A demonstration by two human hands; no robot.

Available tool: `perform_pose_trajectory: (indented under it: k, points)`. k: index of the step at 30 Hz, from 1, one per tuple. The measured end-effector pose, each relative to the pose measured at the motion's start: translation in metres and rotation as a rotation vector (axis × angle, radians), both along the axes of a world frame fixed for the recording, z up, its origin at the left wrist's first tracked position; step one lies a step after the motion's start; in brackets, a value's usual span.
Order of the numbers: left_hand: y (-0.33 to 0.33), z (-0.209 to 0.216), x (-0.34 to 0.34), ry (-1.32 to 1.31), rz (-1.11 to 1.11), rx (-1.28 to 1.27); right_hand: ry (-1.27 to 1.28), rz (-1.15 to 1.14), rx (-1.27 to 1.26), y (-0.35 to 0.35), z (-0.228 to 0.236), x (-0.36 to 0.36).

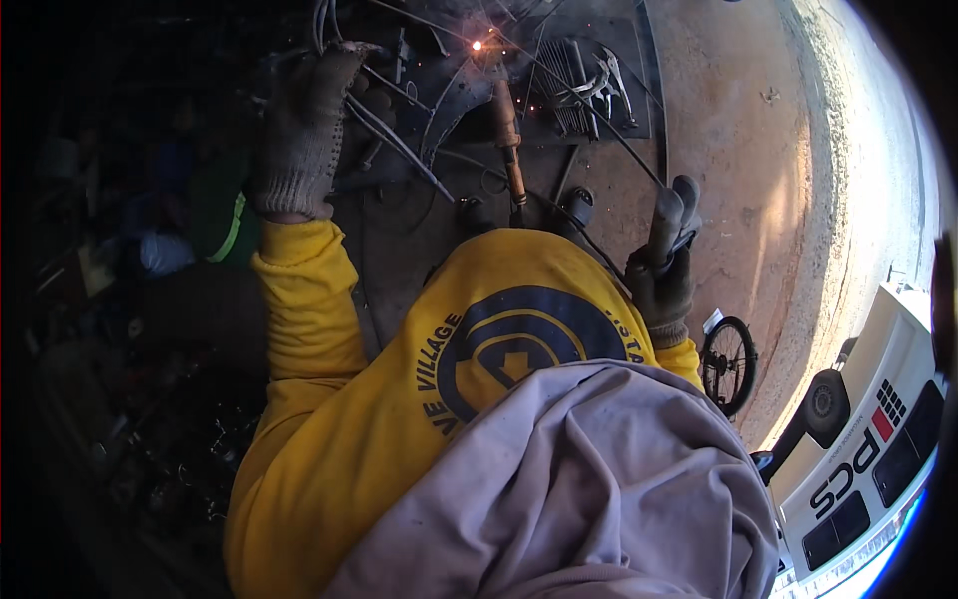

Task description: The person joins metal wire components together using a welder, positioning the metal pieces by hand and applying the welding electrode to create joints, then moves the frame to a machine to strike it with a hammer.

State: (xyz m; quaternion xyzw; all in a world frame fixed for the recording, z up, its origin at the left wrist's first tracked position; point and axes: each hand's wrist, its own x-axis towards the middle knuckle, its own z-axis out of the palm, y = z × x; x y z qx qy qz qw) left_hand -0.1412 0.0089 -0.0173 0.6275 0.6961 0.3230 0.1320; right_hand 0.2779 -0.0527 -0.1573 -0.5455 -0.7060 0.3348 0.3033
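Note:
A bright spark glows at the top centre, among thin metal rods on the dark work surface (pixel 639 110). At the upper left, my left hand (pixel 309 125), in a grey knitted glove, is closed on thin metal rods (pixel 401 150); its fingertips are partly lost in shadow. My right hand (pixel 666 262), gloved too, is at the right, beside my yellow top. Its fingers are closed on a long thin rod (pixel 599 118) that slants up left toward the spark. Between the hands, a copper-brown tool handle (pixel 507 135) points toward the spark.
Locking pliers (pixel 609 88) lie by a row of parallel bars (pixel 569 85) at the surface's right side. My shoes (pixel 578 205) show below it. A bicycle wheel (pixel 729 366) and a white vehicle (pixel 858 449) are to the right. Dark clutter fills the left.

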Motion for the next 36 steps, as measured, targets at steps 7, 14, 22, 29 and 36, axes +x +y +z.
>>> perform_pose_trajectory:
  k: [7, 14, 22, 29, 36]
  points:
    - [-0.002, 0.010, 0.014, -0.839, 0.364, -0.206, -0.006, -0.082, -0.138, -0.004, 0.002, 0.000]
    - [0.000, 0.011, 0.015, -0.868, 0.365, -0.206, 0.233, -0.130, -0.109, -0.012, -0.019, 0.012]
    - [0.014, 0.032, 0.011, -0.321, 0.170, -0.274, 0.272, -0.170, -0.140, -0.011, -0.008, 0.015]
    - [0.027, 0.028, -0.013, 0.226, -0.157, -0.037, 0.190, -0.143, -0.058, -0.023, -0.020, 0.029]
    - [0.054, 0.057, 0.009, 0.736, -0.181, -0.223, 0.090, -0.109, -0.094, -0.018, -0.006, 0.023]
